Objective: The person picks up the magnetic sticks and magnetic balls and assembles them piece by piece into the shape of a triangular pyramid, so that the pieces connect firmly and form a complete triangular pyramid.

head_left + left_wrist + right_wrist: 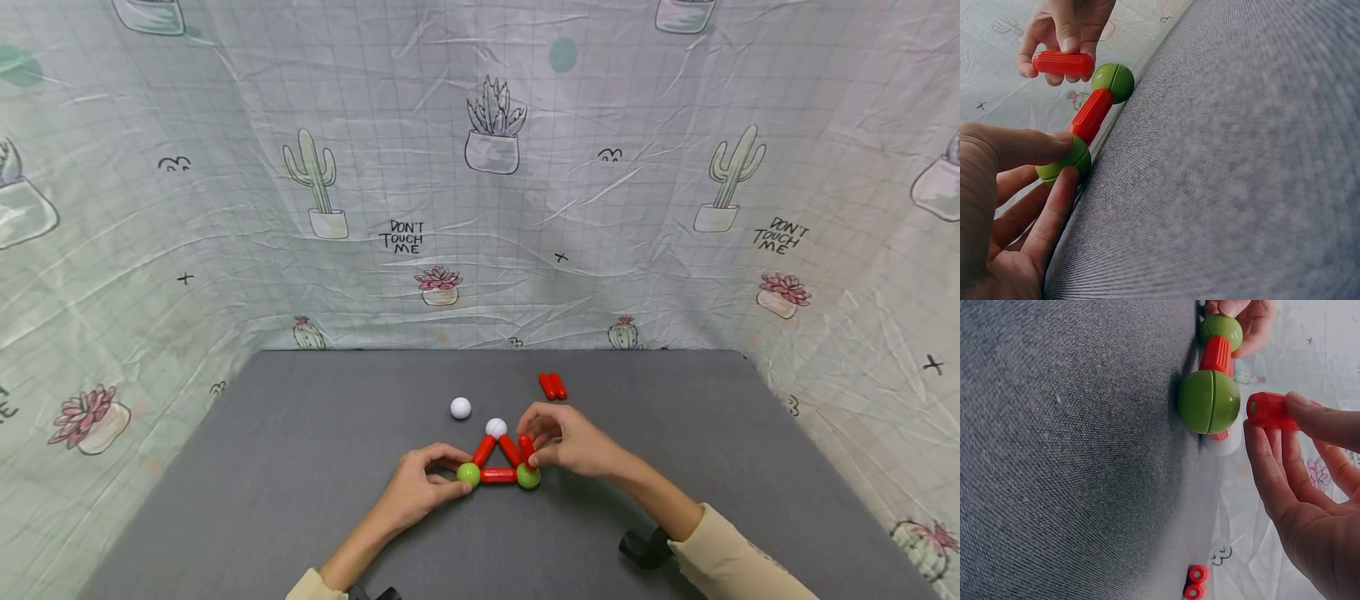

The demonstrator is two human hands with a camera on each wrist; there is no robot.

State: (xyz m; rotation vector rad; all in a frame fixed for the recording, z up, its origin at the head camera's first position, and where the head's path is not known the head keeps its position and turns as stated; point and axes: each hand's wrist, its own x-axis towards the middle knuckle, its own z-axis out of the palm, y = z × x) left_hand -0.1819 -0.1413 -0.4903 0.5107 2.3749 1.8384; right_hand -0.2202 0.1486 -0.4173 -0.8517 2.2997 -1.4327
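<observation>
On a gray tabletop (225, 500), head view, a left hand (422, 485) pinches a green ball (468, 475); left-wrist view, a right hand (1066, 28) grips a red rod (1062, 64); right-wrist view, the rod hangs just off a second green ball (1209, 402).

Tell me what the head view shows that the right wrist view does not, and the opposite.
Only the head view: two white balls, one lying apart, and both beige sleeves. The right wrist view has one white ball, partly hidden.

Only the right wrist view: pale round centres on the ends of two loose red sticks.

Both: left hand pinching a green ball, right hand holding a red stick, another red stick between two green balls.
</observation>
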